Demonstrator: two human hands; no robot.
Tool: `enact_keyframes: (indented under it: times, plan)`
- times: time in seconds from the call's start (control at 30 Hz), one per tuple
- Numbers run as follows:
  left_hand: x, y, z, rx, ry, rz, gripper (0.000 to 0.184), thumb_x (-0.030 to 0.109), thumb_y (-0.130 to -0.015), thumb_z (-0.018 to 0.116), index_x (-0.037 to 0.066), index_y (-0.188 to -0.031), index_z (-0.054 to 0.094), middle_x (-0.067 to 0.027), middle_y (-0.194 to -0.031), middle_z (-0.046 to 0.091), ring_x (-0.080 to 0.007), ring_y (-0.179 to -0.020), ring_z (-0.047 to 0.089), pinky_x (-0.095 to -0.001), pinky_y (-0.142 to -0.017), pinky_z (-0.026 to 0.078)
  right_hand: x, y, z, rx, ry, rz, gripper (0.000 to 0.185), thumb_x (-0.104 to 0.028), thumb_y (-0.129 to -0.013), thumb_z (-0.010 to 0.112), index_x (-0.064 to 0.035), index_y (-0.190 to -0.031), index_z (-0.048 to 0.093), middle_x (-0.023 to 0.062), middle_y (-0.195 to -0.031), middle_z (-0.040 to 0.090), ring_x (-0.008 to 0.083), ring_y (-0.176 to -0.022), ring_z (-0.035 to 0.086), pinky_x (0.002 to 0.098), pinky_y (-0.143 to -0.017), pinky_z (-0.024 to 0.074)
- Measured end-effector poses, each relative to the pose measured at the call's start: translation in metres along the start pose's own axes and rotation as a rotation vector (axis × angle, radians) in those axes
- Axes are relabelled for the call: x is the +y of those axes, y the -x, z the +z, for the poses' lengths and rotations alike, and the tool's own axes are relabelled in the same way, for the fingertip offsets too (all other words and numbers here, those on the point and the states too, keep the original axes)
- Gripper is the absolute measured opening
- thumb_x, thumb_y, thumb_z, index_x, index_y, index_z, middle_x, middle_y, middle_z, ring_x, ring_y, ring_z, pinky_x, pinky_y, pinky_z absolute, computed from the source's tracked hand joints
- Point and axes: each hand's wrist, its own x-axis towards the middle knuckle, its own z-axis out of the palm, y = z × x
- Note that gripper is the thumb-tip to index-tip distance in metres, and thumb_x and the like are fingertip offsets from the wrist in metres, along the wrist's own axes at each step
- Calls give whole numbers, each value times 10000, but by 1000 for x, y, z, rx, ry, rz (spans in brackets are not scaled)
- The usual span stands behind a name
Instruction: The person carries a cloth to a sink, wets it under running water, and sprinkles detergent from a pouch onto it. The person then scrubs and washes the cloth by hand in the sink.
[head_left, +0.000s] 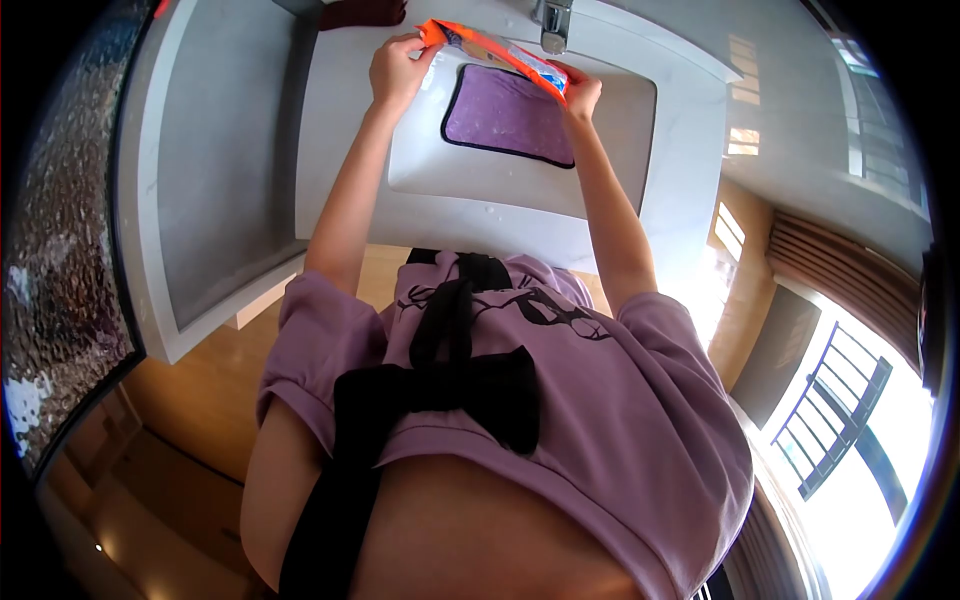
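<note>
Flat orange plastic packet with blue and clear patches (503, 54): at 12 o'clock, stretched slantwise, its right end lower in view.
Left hand (397, 74): at 11 o'clock, fingers and thumb pinching the packet's left end.
Right hand (583, 92): at 1 o'clock, gripping the packet's right end.
White rectangular basin (605, 185): below the packet, set in a pale, glossy countertop (690, 130).
Purple rectangular cloth with black edging (510, 118): inside the basin, partly overlapped in view by the packet.
Chrome tap (553, 26): past 12 o'clock, beyond the packet.
Dark brown item (362, 12): at 11 o'clock on the countertop; kind indeterminable.
</note>
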Motion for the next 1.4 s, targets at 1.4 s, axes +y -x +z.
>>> enact_keyframes:
  times: [1.4]
  plan:
    - [25,8,10,-128,100,79,205,269,-704,673,73,-761,656,-90,-730,618,-264,-644,579,-326,-554,441,1,23,-60,-99,-78,80,194,-13,-712,625,60,-892,638,85,-812,639,109,-700,574,224,-653,464]
